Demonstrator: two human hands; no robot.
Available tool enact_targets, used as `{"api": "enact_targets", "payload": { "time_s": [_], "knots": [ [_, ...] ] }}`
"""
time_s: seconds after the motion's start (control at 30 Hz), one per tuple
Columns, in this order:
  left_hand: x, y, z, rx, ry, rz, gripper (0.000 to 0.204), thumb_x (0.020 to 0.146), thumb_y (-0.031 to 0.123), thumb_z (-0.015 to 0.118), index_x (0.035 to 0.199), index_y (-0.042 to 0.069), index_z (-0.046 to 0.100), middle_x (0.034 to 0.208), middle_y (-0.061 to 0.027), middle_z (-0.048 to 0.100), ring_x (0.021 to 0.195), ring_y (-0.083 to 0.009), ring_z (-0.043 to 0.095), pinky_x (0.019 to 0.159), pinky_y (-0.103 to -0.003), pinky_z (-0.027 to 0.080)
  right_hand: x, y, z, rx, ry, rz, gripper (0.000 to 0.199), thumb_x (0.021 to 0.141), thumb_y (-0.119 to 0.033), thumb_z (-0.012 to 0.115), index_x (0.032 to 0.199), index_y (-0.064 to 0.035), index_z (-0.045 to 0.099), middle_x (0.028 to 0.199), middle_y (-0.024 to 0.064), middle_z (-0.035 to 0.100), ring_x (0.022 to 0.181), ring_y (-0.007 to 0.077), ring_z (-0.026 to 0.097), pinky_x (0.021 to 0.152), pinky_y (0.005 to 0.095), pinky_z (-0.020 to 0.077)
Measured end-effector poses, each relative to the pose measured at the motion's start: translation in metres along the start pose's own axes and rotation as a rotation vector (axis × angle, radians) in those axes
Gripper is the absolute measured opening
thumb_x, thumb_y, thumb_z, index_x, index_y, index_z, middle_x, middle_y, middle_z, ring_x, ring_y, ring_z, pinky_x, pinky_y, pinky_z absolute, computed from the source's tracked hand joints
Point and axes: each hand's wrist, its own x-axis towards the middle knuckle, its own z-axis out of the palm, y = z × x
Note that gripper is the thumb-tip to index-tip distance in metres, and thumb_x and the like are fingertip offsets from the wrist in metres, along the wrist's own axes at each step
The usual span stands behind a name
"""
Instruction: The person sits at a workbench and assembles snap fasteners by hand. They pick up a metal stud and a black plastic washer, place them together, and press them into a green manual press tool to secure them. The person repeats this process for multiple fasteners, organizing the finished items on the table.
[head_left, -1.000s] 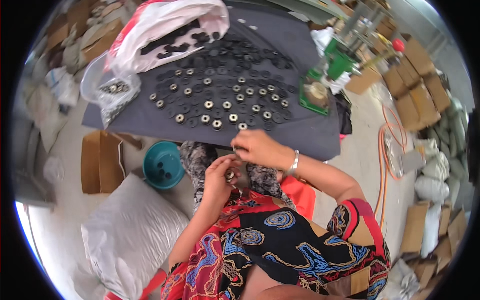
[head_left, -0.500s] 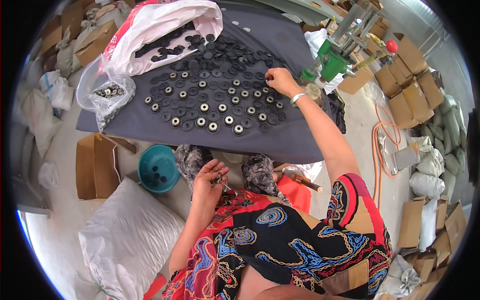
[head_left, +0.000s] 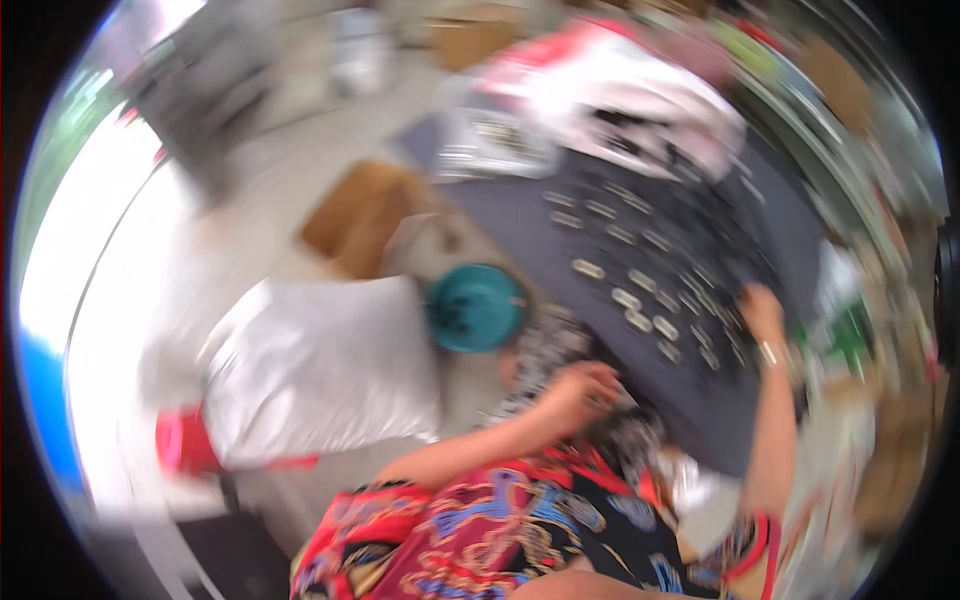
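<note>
Motion blurs the whole head view. My right hand (head_left: 763,312) is over the right side of the dark cloth-covered table (head_left: 500,215), fingers drawn together at the black round discs (head_left: 722,240); what they pinch is smeared. Several discs carry metal ring-shaped bearings (head_left: 638,321), spread in loose rows. My left hand (head_left: 583,397) is off the table's near edge, above my lap, its fingers curled. Small metal bearings lay in that palm half a second ago; the blur hides most of them now.
A white and red sack (head_left: 640,95) spills black discs at the table's far side, beside a clear plastic bag (head_left: 495,145). Left of my legs are a teal basin (head_left: 475,308), a cardboard box (head_left: 360,215) and a big white sack (head_left: 325,370). A green machine (head_left: 850,335) stands at right.
The view has swung left and turned, so the table now appears toward the right and tilted. My right hand stays at the discs, and my left hand stays curled over my lap.
</note>
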Motion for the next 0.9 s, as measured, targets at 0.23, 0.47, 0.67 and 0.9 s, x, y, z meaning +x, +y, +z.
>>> {"api": "enact_targets", "payload": {
  "time_s": [0.23, 0.47, 0.67, 0.9],
  "knots": [
    [0.018, -0.015, 0.011, -0.437, 0.053, -0.202, 0.026, 0.094, 0.023, 0.057, 0.11, 0.003, 0.058, 0.098, -0.0102, 0.062, 0.088, -0.0268, 0.064, 0.072, -0.038, 0.051, -0.014, 0.001, -0.016, -0.047, 0.154, -0.152, 0.02, 0.07, 0.002, 0.065, 0.089, 0.0003, 0.064, 0.086, 0.0193, 0.061, 0.083, 0.0382, 0.06, 0.074, 0.0462, 0.0468],
    [0.037, -0.009, 0.012, -0.463, 0.111, -0.175, 0.041, 0.097, 0.047, 0.051, 0.103, 0.008, 0.062, 0.096, -0.008, 0.064, 0.084, -0.0246, 0.063, 0.073, -0.039, 0.05, -0.081, -0.23, -0.07, 0.541, -0.136, -0.532, 0.019, 0.077, -0.001, 0.064, 0.096, -0.0017, 0.065, 0.091, 0.0157, 0.064, 0.084, 0.034, 0.062, 0.074, 0.0404, 0.0495],
    [0.044, -0.031, 0.009, -0.472, 0.085, -0.194, 0.044, 0.096, 0.051, 0.049, 0.097, 0.011, 0.066, 0.103, -0.0051, 0.066, 0.096, -0.0197, 0.061, 0.079, -0.037, 0.049, -0.115, -0.251, -0.038, 0.482, -0.117, -0.677, 0.025, 0.077, -0.005, 0.065, 0.101, 0.0011, 0.063, 0.099, 0.0143, 0.064, 0.092, 0.0346, 0.061, 0.079, 0.0443, 0.0472],
    [0.024, -0.028, 0.035, -0.447, 0.102, -0.193, 0.049, 0.096, 0.05, 0.05, 0.104, 0.005, 0.065, 0.108, -0.0097, 0.067, 0.104, -0.0217, 0.06, 0.093, -0.039, 0.045, -0.139, -0.239, -0.057, 0.438, -0.251, -0.575, 0.032, 0.073, -0.005, 0.067, 0.103, 0.0003, 0.062, 0.102, 0.0155, 0.063, 0.097, 0.036, 0.06, 0.083, 0.0454, 0.0464]
  ]
}}
